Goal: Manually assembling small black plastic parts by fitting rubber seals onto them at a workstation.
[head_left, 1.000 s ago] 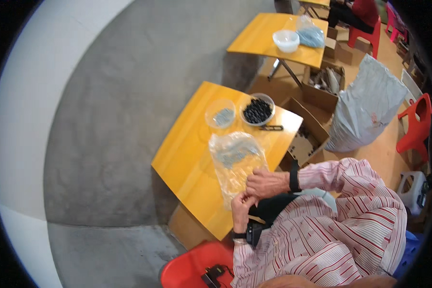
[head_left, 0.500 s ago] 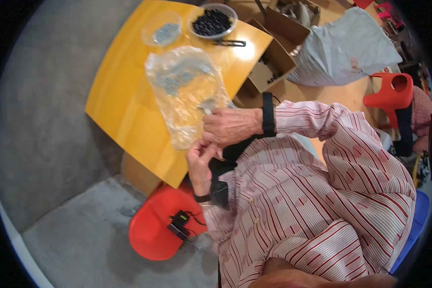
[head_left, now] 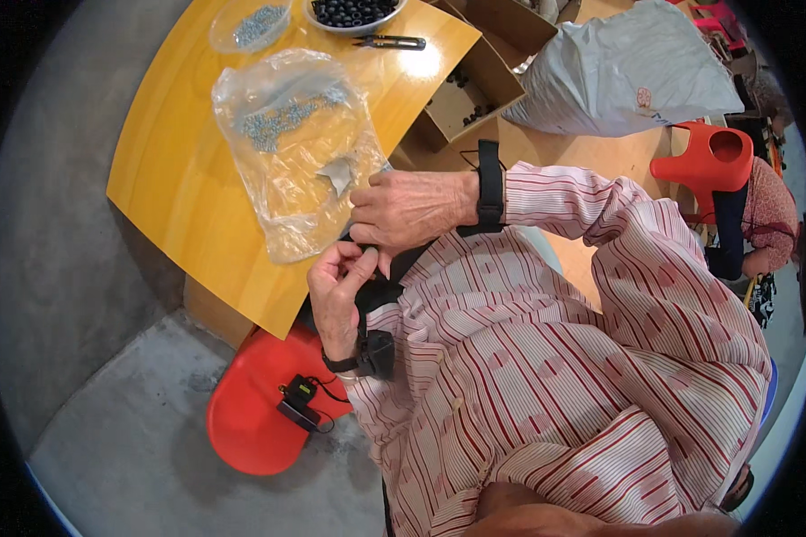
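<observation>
**Handwork under way, and much seems left**

Near the middle of the frame, the left hand (head_left: 336, 286) and the right hand (head_left: 412, 210) come together just beside the lower end of a clear plastic bag (head_left: 278, 179). The fingers of both are bent and near each other; what is between them is hidden, so I cannot tell whether they hold something. The bag lies on the yellow counter (head_left: 175, 170), with small grey-blue pieces (head_left: 273, 130) spread over its upper part. In the upper left, a clear bowl (head_left: 221, 40) has similar pieces; beside it, a second bowl (head_left: 354, 32) has many black pieces (head_left: 354, 11), with black snips (head_left: 390, 42) just below. As many pieces lie loose, I judge much is left; how much is done, I cannot tell.
</observation>
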`<state>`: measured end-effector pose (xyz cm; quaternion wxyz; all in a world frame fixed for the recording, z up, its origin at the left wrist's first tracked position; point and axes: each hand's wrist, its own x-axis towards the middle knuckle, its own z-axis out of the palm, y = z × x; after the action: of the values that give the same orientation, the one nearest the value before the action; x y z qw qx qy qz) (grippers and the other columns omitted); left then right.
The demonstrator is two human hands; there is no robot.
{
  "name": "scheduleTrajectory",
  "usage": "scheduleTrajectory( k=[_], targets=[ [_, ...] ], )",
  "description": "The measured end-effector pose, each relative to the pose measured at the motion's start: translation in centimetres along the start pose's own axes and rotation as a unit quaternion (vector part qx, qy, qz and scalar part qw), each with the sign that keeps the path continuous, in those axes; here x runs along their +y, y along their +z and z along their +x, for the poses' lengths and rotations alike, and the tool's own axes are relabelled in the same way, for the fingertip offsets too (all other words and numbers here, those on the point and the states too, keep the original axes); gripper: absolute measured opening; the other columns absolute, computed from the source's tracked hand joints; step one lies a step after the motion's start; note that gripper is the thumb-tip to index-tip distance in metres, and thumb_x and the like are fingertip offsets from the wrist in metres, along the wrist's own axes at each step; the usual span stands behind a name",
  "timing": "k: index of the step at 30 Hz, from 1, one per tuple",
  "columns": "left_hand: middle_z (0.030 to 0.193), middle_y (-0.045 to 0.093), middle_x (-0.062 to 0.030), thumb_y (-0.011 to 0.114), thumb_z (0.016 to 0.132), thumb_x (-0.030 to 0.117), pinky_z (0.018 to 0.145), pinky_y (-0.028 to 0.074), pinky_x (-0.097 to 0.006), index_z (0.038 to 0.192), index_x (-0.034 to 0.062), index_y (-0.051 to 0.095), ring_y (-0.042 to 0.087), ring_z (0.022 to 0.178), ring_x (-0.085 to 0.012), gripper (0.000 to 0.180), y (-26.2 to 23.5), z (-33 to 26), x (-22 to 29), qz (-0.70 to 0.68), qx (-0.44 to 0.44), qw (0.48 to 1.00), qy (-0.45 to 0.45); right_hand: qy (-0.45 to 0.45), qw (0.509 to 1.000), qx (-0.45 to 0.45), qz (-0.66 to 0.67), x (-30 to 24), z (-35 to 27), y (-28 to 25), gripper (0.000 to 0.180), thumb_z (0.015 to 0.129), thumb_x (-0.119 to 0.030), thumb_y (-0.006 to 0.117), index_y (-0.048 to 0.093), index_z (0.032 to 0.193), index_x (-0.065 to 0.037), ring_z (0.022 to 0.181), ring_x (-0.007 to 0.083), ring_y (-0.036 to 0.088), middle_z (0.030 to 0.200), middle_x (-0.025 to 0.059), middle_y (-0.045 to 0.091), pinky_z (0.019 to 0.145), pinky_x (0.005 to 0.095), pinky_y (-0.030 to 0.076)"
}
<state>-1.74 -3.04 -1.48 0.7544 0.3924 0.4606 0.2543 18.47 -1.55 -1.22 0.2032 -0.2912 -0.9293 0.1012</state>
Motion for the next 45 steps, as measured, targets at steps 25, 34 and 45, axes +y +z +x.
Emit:
scheduleTrajectory(
  k=[25,34,45],
  targets=[
    [0.07,0.057,0.0021,0.068,0.079,0.013,0.059,0.037,-0.018,0.082,-0.0015,0.06,0.047,0.064,-0.0028,0.016,-0.5,-1.4,2.9,0.062,-0.003,0.997,0.05,-0.049,0.997,0.028,0.059,0.7,2.4,-1.4,0.045,0.077,-0.049,0.06,0.049,0.082,-0.006,0.07,0.0256,0.055,0.071,0.0076,0.049,0.057,0.0353,0.047],
    [0.084,0.058,0.0005,0.065,0.086,0.012,0.072,0.042,-0.02,0.087,-0.0002,0.058,0.052,0.076,-0.0062,0.014,-0.8,-2.0,2.7,0.008,-0.038,0.995,0.091,-0.052,0.994,0.055,0.083,0.5,3.1,-1.5,0.05,0.071,-0.051,0.062,0.053,0.086,-0.004,0.067,0.0252,0.052,0.074,0.007,0.046,0.056,0.0347,0.044],
    [0.085,0.053,0.0023,0.063,0.088,0.012,0.071,0.04,-0.019,0.09,0.0006,0.055,0.049,0.077,-0.0049,0.014,-1.1,-2.1,2.7,-0.006,-0.058,0.993,0.104,-0.051,0.992,0.066,0.099,0.3,3.2,-1.4,0.052,0.066,-0.05,0.064,0.052,0.086,-0.004,0.066,0.0265,0.051,0.074,0.0074,0.045,0.056,0.0358,0.043]
  ],
)
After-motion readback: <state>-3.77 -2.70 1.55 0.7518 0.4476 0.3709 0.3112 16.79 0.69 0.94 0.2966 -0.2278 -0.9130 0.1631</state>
